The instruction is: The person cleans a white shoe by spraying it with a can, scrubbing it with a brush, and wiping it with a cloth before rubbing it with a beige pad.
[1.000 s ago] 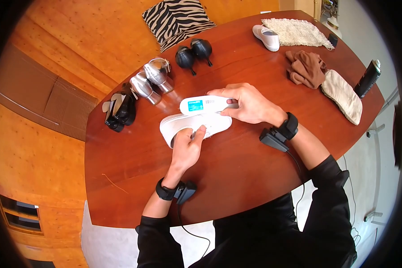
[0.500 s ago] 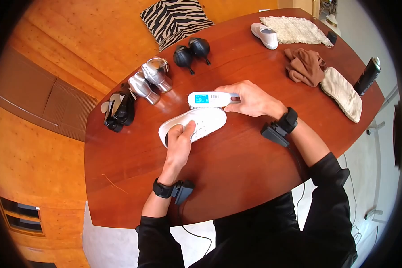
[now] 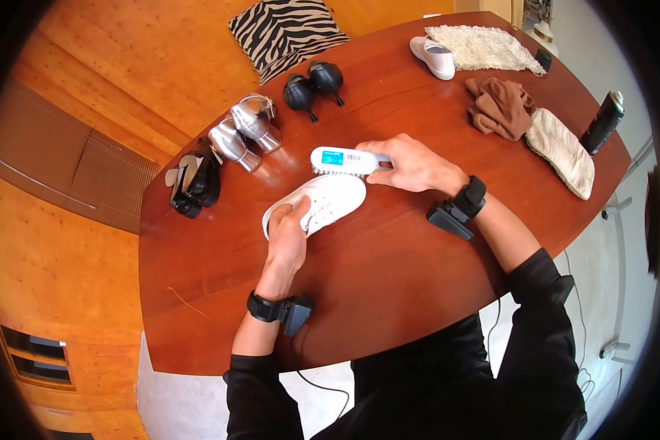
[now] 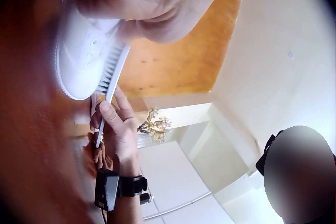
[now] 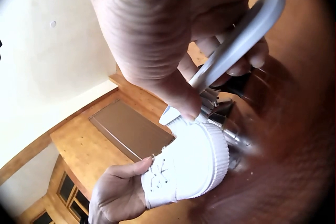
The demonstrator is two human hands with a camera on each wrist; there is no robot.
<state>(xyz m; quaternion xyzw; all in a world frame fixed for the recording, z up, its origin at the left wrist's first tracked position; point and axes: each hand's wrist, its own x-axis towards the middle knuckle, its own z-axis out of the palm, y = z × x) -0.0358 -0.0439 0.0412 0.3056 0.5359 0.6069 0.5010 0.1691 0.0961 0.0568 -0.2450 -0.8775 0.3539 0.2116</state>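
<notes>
My left hand (image 3: 287,233) grips a white lace-up shoe (image 3: 342,195) near its opening, thumb on top by the eyelets. The toe points to the right, and the ribbed sole edge shows in the right wrist view. In my right hand (image 3: 411,163) is a white scrubbing brush (image 3: 333,158) with a blue label, held by its handle. Its bristles (image 4: 107,71) face the shoe and lie right along its upper side near the toe. Part of the shoe's heel end is hidden behind the left fingers.
Silver heels (image 3: 235,143), black heels (image 3: 298,95) and black shoes (image 3: 193,183) line the far left edge. At the back right lie another white shoe (image 3: 434,59), a cream cloth (image 3: 484,48), a brown cloth (image 3: 500,110), a beige pad (image 3: 561,154) and a black spray can (image 3: 603,123).
The shoe has tilted and shifted slightly left, turning its laced top more toward the head view. The brush has moved right and a little away along the shoe's side.
</notes>
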